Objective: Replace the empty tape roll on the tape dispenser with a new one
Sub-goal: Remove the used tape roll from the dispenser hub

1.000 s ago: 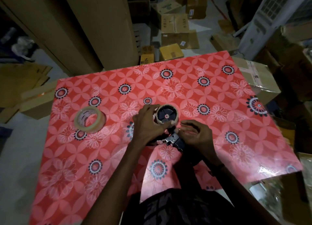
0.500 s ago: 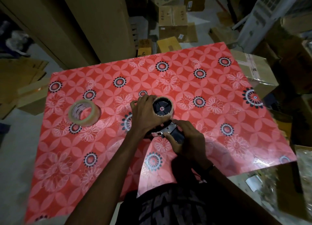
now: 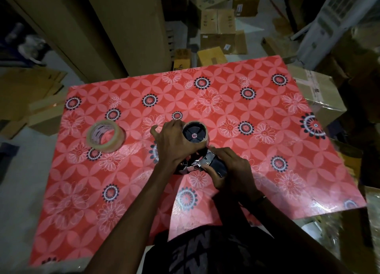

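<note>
Head camera looks down on a table (image 3: 257, 101) covered in a red cloth printed with pale petals and black-and-white flower rings. Near its middle the person holds a handheld tape dispenser (image 3: 205, 162), its metal cutter end and black handle toward the body and its round hub away. On that hub sits the empty tape roll (image 3: 195, 133), a bare cardboard-coloured core with the black spoked wheel and a small pinkish centre pin showing inside it. The left hand (image 3: 174, 144) is curled round the left side of this core, fingers wrapped over its far rim and the thumb sticking out to the left, so it grips the core itself. The right hand (image 3: 232, 171) is closed round the dispenser's black handle, its fingertips lying over the shiny metal part just below the core (how far the core sits down on the hub cannot be told from this angle). Well to the left, apart from both hands, the new tape roll (image 3: 106, 136) lies on the cloth, a thick ring of clear-tan tape tilted slightly so its printed inner core faces up. Beyond and around the table, cardboard boxes (image 3: 218, 27) are scattered over a grey floor, and a tall brown cardboard panel (image 3: 115, 27) stands at the far left.
</note>
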`<state>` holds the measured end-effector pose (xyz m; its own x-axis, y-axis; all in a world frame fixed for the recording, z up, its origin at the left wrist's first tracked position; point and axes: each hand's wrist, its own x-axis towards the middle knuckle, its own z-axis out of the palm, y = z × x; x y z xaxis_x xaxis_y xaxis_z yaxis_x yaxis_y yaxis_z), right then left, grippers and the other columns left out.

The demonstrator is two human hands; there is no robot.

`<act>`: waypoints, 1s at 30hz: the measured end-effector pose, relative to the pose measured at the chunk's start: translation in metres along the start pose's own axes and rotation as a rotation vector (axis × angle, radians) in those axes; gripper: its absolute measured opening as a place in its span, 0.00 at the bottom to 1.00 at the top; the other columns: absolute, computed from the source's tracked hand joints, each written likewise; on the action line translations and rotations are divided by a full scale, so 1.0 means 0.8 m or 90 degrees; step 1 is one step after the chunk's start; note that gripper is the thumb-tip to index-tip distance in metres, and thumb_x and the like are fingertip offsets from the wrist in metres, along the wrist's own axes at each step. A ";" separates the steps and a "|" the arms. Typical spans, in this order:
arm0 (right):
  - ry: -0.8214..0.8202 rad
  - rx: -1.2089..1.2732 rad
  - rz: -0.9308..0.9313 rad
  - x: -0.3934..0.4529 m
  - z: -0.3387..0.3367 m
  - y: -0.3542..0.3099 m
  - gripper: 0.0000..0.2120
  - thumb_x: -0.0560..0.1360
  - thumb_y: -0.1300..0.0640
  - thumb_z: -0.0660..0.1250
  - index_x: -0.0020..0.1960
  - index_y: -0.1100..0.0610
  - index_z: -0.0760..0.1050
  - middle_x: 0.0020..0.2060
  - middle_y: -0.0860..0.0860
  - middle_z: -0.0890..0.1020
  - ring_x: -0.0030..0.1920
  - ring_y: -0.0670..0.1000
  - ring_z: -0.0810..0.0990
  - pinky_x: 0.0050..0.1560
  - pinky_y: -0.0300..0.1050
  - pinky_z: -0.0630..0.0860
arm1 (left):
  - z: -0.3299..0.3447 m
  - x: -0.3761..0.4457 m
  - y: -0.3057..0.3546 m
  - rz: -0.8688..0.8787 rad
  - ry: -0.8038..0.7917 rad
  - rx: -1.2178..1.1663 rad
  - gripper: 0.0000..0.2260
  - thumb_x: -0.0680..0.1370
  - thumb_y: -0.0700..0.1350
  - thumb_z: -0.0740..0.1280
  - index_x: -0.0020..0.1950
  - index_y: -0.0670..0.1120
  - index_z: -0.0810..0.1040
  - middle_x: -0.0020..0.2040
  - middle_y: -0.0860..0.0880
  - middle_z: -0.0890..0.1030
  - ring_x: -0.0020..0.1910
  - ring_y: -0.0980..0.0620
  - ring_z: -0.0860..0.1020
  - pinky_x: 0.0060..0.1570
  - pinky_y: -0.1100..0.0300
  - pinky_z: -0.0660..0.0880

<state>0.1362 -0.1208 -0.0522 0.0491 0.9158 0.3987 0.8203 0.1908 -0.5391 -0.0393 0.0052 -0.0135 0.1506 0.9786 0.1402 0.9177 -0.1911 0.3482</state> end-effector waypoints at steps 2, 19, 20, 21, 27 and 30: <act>-0.002 0.002 -0.001 0.000 0.000 0.002 0.29 0.76 0.39 0.76 0.69 0.56 0.82 0.53 0.50 0.86 0.42 0.52 0.86 0.34 0.49 0.84 | 0.002 -0.003 0.002 0.007 0.016 0.026 0.40 0.62 0.83 0.65 0.53 0.50 0.82 0.52 0.52 0.84 0.56 0.49 0.81 0.69 0.39 0.61; -0.021 0.019 -0.005 0.006 -0.003 0.002 0.29 0.76 0.39 0.78 0.70 0.54 0.82 0.52 0.50 0.86 0.42 0.53 0.86 0.36 0.49 0.84 | -0.003 -0.004 0.001 -0.043 0.033 -0.049 0.36 0.58 0.81 0.69 0.48 0.53 0.83 0.49 0.55 0.84 0.55 0.51 0.81 0.69 0.40 0.62; -0.023 0.022 -0.003 0.006 -0.003 0.002 0.29 0.76 0.39 0.78 0.70 0.54 0.82 0.52 0.50 0.86 0.42 0.52 0.86 0.36 0.49 0.84 | -0.003 -0.004 0.001 -0.043 0.034 -0.043 0.36 0.58 0.81 0.69 0.48 0.53 0.83 0.49 0.55 0.84 0.55 0.51 0.81 0.69 0.39 0.62; -0.024 0.023 -0.006 0.006 -0.003 0.002 0.29 0.76 0.38 0.78 0.70 0.54 0.82 0.52 0.50 0.86 0.41 0.52 0.86 0.36 0.49 0.84 | -0.003 -0.005 0.002 -0.036 0.036 -0.029 0.36 0.59 0.82 0.68 0.48 0.52 0.83 0.49 0.55 0.84 0.55 0.51 0.81 0.70 0.39 0.62; -0.030 0.019 0.003 0.006 -0.002 0.003 0.29 0.76 0.37 0.76 0.70 0.53 0.82 0.50 0.50 0.85 0.41 0.53 0.85 0.35 0.52 0.82 | -0.005 -0.007 0.003 -0.044 0.045 -0.029 0.35 0.59 0.80 0.70 0.47 0.52 0.83 0.49 0.54 0.85 0.56 0.50 0.81 0.68 0.39 0.62; -0.022 0.018 -0.006 0.008 -0.003 0.001 0.28 0.77 0.36 0.75 0.69 0.54 0.82 0.49 0.49 0.84 0.40 0.53 0.83 0.34 0.50 0.81 | -0.009 -0.008 0.002 -0.053 0.041 -0.063 0.34 0.58 0.79 0.72 0.47 0.52 0.83 0.49 0.54 0.85 0.55 0.50 0.81 0.67 0.41 0.63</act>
<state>0.1388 -0.1160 -0.0482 0.0220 0.9254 0.3783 0.8038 0.2087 -0.5571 -0.0412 -0.0020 -0.0072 0.0493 0.9851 0.1650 0.8846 -0.1198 0.4507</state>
